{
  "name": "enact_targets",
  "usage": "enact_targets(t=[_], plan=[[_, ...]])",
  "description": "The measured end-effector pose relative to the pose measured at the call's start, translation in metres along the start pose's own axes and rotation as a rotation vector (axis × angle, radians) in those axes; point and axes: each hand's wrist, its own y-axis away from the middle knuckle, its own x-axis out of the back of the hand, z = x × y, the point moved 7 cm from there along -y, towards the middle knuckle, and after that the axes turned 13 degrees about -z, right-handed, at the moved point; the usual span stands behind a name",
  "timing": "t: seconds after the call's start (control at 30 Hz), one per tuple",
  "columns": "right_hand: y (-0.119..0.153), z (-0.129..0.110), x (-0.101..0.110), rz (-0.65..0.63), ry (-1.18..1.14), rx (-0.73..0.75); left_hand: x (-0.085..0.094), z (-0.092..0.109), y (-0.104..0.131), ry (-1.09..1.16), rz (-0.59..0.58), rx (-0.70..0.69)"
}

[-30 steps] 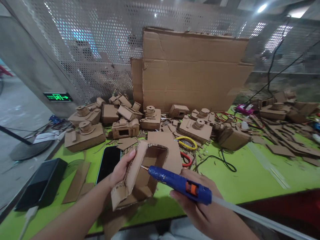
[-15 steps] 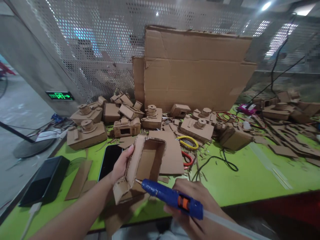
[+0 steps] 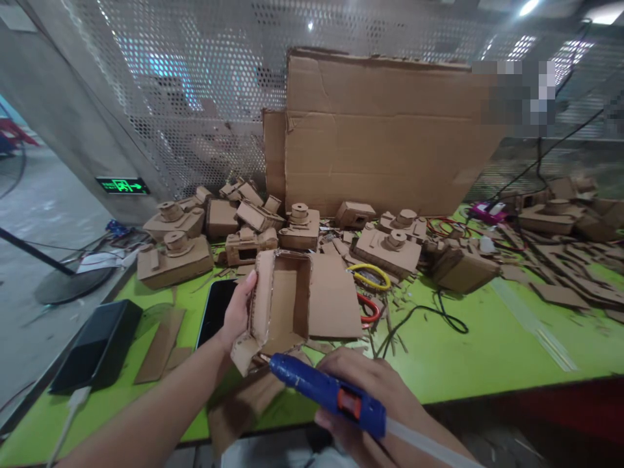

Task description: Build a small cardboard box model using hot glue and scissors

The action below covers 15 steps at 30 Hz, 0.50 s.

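My left hand (image 3: pixel 240 312) grips an open cardboard box (image 3: pixel 287 305) by its left side, holding it tilted over the front of the table. At the box's lower left, a small flap (image 3: pixel 245 351) sticks out. My right hand (image 3: pixel 363 383) is wrapped round a blue hot glue gun (image 3: pixel 326 390), with a clear glue stick (image 3: pixel 424 443) trailing from its back end. The gun's nozzle tip (image 3: pixel 266 358) is at the box's lower edge by the flap; whether it touches the cardboard I cannot tell.
Cardboard camera models (image 3: pixel 390 250) line the back of the green table (image 3: pixel 468 364). A flat cardboard sheet (image 3: pixel 334 296), yellow-handled scissors (image 3: pixel 369 276) and a red handle (image 3: pixel 369 307) lie behind the box. At left are a phone (image 3: pixel 214 312) and a black device (image 3: pixel 95 344). A large cardboard panel (image 3: pixel 380 136) stands behind.
The box has turned more upright in my left hand and shifted slightly up. The glue gun has moved a little down and left, its nozzle now nearer the box's lower edge.
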Motion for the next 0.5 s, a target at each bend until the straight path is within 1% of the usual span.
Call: enact_targets(t=[0.1,0.23,0.37,0.43,0.5], plan=[[0.001,0.0,0.0,0.031,-0.014,0.013,0.003,0.001,0.001,-0.027,0.046,-0.015],[0.001,0.0,-0.001,0.046,0.013,0.02,0.0,-0.001,0.001,-0.041,0.031,-0.004],[0.002,0.0,-0.005,0.065,0.071,0.099,0.002,-0.001,0.002,-0.058,0.094,0.017],[0.003,0.003,-0.008,0.066,0.087,0.116,0.0,-0.002,0.002,-0.055,0.088,0.026],[0.003,0.008,-0.011,0.051,0.096,0.095,-0.002,-0.001,0.002,-0.041,0.067,0.019]])
